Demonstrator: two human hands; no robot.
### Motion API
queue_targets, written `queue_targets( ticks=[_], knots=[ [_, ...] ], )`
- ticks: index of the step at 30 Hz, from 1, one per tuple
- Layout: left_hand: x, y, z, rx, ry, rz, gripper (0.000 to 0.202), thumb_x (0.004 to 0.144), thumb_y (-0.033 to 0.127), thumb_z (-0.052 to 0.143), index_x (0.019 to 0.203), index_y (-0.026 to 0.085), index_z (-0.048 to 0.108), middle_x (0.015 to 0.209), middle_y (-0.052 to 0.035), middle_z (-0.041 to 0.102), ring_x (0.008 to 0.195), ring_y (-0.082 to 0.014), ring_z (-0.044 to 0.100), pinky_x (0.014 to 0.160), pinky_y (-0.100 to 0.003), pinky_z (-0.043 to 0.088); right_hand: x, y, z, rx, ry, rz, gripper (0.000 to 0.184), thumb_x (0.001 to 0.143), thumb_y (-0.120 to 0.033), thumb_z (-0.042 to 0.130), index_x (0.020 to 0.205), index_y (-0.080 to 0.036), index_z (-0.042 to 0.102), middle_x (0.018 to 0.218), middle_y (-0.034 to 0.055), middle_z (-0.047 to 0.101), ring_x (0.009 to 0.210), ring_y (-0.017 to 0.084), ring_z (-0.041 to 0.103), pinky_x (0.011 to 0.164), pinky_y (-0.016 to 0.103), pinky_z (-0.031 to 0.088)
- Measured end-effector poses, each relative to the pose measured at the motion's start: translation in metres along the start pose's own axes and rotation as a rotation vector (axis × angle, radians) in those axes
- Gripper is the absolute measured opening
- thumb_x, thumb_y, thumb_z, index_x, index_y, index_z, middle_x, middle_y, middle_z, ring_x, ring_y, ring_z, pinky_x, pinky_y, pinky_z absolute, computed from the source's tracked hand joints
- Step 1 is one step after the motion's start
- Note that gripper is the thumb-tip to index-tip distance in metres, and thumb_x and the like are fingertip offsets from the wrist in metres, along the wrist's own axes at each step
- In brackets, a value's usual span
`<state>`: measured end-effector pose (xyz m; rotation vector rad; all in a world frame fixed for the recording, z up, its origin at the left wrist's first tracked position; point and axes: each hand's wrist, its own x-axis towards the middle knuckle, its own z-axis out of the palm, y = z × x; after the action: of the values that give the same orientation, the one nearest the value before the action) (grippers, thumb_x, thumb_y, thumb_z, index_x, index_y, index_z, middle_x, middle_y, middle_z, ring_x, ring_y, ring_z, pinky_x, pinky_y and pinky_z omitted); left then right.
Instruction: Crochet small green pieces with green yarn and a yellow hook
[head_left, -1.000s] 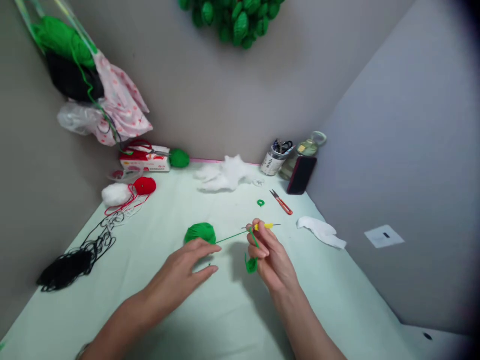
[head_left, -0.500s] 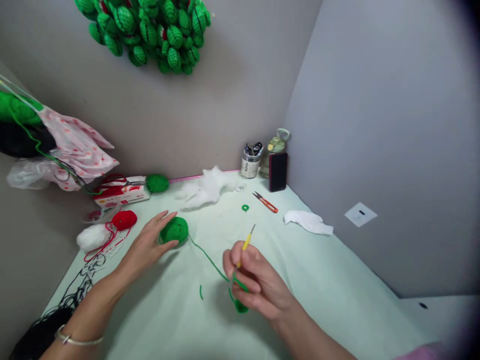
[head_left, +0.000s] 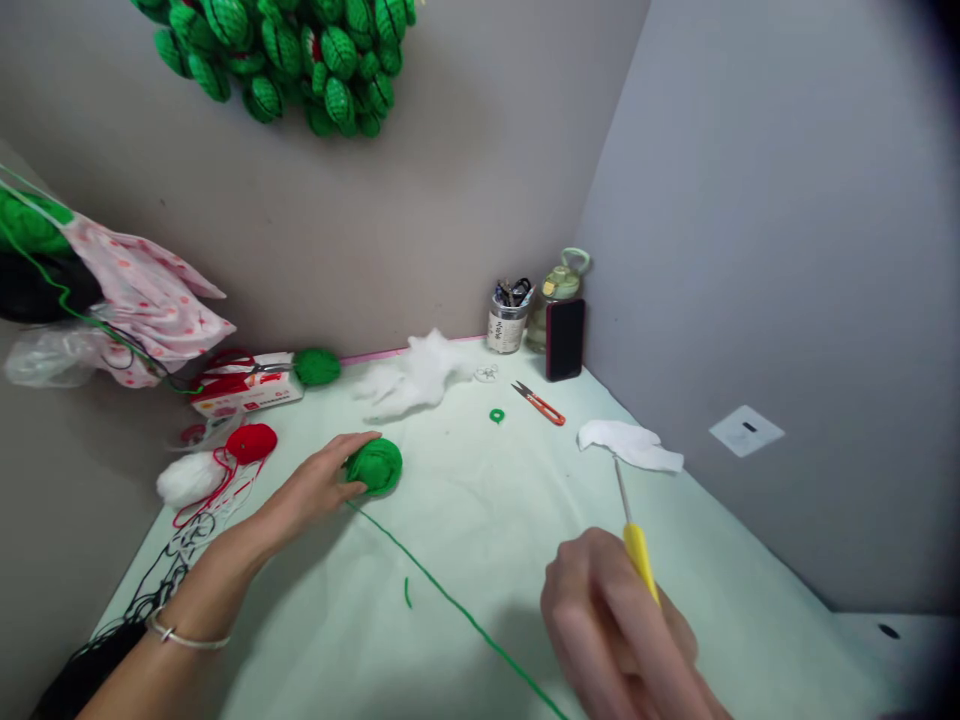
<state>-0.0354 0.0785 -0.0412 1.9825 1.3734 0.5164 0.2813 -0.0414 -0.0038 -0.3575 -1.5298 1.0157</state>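
Observation:
My left hand (head_left: 328, 480) grips a ball of green yarn (head_left: 377, 466) from its left side, thumb below and fingers over the top. From the ball a taut green strand (head_left: 450, 597) runs down to the right, toward my right hand (head_left: 611, 620). That hand is closed around a crochet hook (head_left: 639, 560) with a yellow handle, its metal tip pointing up and away. The strand's far end and any crochet piece in the right hand are hidden. A short green yarn snippet (head_left: 408, 592) lies between the hands.
Thread snips (head_left: 538, 403), a small green ring (head_left: 497, 415) and white stuffing (head_left: 420, 375) lie farther back. A phone (head_left: 565, 340) leans by a bottle (head_left: 556, 290) and a tin of tools (head_left: 507, 325). Red yarn (head_left: 251, 443) and white yarn (head_left: 189, 480) sit left.
My right hand has moved right and toward me with the crochet hook, drawing the strand out longer and straighter. My left hand, loosely beside the yarn ball before, now grips it slightly farther right.

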Motion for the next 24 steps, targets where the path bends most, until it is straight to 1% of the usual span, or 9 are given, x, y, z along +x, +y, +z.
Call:
queue_targets(
  ticks=[2, 4, 7, 10, 13, 16, 19, 21, 24],
  knots=[
    [-0.005, 0.001, -0.001, 0.023, 0.019, 0.075, 0.053, 0.080, 0.026, 0.060, 0.132, 0.026, 0.061, 0.143, -0.0091, 0.059, 0.135, -0.0327, 0.052, 0.116, -0.050, 0.037, 0.001, -0.002, 0.004, 0.112, -0.084, 0.112, 0.061, 0.090, -0.068, 0.050, 0.051, -0.022, 0.056, 0.040, -0.0073, 0.053, 0.031, 0.002, 0.051, 0.036, 0.010, 0.042],
    [-0.015, 0.000, -0.001, 0.049, 0.023, 0.090, 0.050, 0.082, 0.023, 0.056, 0.130, 0.028, 0.063, 0.146, -0.0088, 0.057, 0.136, -0.0327, 0.052, 0.118, -0.051, 0.035, 0.008, -0.005, 0.007, 0.313, -0.173, 0.191, 0.064, 0.090, -0.069, 0.048, 0.046, -0.022, 0.050, 0.039, -0.0076, 0.053, 0.031, 0.002, 0.051, 0.038, 0.010, 0.043],
    [-0.032, -0.005, 0.002, 0.072, 0.036, 0.038, 0.054, 0.083, 0.024, 0.057, 0.137, 0.027, 0.058, 0.152, -0.0099, 0.050, 0.141, -0.0332, 0.047, 0.119, -0.054, 0.033, 0.024, -0.010, 0.012, 0.585, -0.220, 0.191, 0.065, 0.092, -0.061, 0.052, 0.042, -0.021, 0.042, 0.041, -0.0082, 0.052, 0.032, 0.001, 0.050, 0.042, 0.010, 0.046],
    [-0.046, -0.009, 0.007, 0.026, 0.094, -0.008, 0.049, 0.088, 0.032, 0.060, 0.136, 0.027, 0.055, 0.153, -0.0108, 0.047, 0.143, -0.0321, 0.044, 0.119, -0.052, 0.034, 0.033, -0.013, 0.016, 0.641, -0.227, 0.193, 0.065, 0.095, -0.056, 0.053, 0.042, -0.019, 0.043, 0.045, -0.0079, 0.053, 0.034, -0.001, 0.050, 0.044, 0.009, 0.047],
    [-0.053, -0.009, 0.012, -0.075, 0.183, -0.031, 0.037, 0.090, 0.033, 0.058, 0.126, 0.025, 0.056, 0.149, -0.0122, 0.049, 0.140, -0.0303, 0.047, 0.114, -0.049, 0.041, 0.031, -0.008, 0.014, 0.654, -0.261, 0.191, 0.064, 0.094, -0.057, 0.053, 0.044, -0.018, 0.045, 0.049, -0.0078, 0.056, 0.036, -0.001, 0.052, 0.047, 0.010, 0.048],
    [-0.054, -0.008, 0.016, -0.140, 0.263, -0.046, 0.020, 0.087, 0.026, 0.058, 0.105, 0.023, 0.052, 0.147, -0.0127, 0.050, 0.133, -0.0287, 0.052, 0.105, -0.045, 0.049, 0.021, -0.002, 0.007, 0.665, -0.268, 0.293, 0.059, 0.092, -0.055, 0.059, 0.047, -0.018, 0.049, 0.054, -0.0058, 0.062, 0.039, 0.000, 0.056, 0.045, 0.010, 0.048],
    [-0.053, -0.011, 0.019, -0.112, 0.291, -0.072, 0.018, 0.082, 0.023, 0.058, 0.096, 0.024, 0.047, 0.144, -0.0114, 0.052, 0.124, -0.0267, 0.056, 0.097, -0.040, 0.052, 0.013, 0.002, 0.005, 0.725, -0.292, 0.382, 0.054, 0.091, -0.045, 0.068, 0.048, -0.017, 0.052, 0.061, -0.0027, 0.066, 0.042, 0.001, 0.057, 0.045, 0.010, 0.049],
    [-0.052, -0.015, 0.021, -0.067, 0.310, -0.101, 0.020, 0.079, 0.024, 0.058, 0.095, 0.023, 0.047, 0.140, -0.0107, 0.056, 0.113, -0.0245, 0.062, 0.092, -0.037, 0.054, 0.010, 0.006, 0.010, 0.827, -0.235, 0.392, 0.053, 0.091, -0.040, 0.071, 0.047, -0.016, 0.052, 0.057, -0.0019, 0.065, 0.038, 0.001, 0.053, 0.043, 0.009, 0.047],
    [-0.051, -0.022, 0.019, -0.022, 0.357, -0.133, 0.019, 0.076, 0.027, 0.057, 0.090, 0.024, 0.044, 0.130, -0.0102, 0.063, 0.093, -0.0212, 0.066, 0.080, -0.033, 0.055, 0.007, 0.011, 0.021, 1.019, -0.145, 0.313, 0.049, 0.093, -0.034, 0.069, 0.049, -0.015, 0.056, 0.049, -0.0012, 0.061, 0.034, 0.002, 0.050, 0.042, 0.007, 0.046]
  ],
)
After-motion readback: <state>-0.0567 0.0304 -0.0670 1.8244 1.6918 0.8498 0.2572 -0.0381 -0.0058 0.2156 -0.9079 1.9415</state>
